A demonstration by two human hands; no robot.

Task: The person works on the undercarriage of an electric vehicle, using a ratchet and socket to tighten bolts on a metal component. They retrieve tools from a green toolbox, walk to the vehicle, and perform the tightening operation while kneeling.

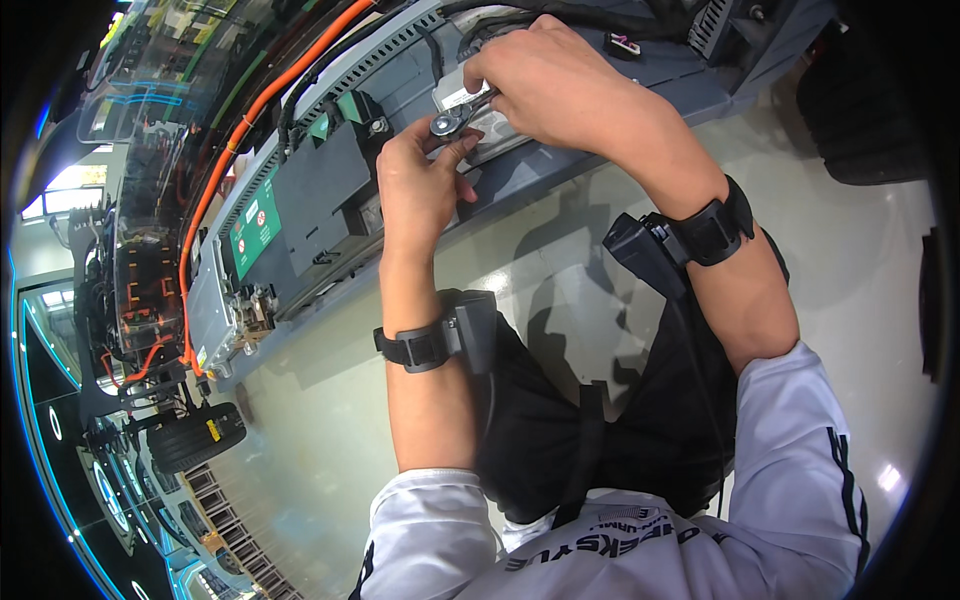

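A chrome ratchet wrench [450, 123] lies across the grey vehicle chassis [340, 240], its round head toward me. My right hand [540, 85] is closed around the wrench's handle, which is partly hidden by the fingers. Around the ratchet's head curl the thumb and fingers of my left hand [418, 170], gripping it just below. Whatever sits under the head is hidden by that hand. A white-labelled block [460, 92] stands right behind the wrench, close to my right fingertips.
Left of my hands is a dark grey box [320, 195] beside a green label plate [257, 225]. An orange cable [240, 135] runs along the far side. Black cables and a small connector [622, 45] lie at the top. Tyres stand at right [865, 120] and lower left [200, 437].
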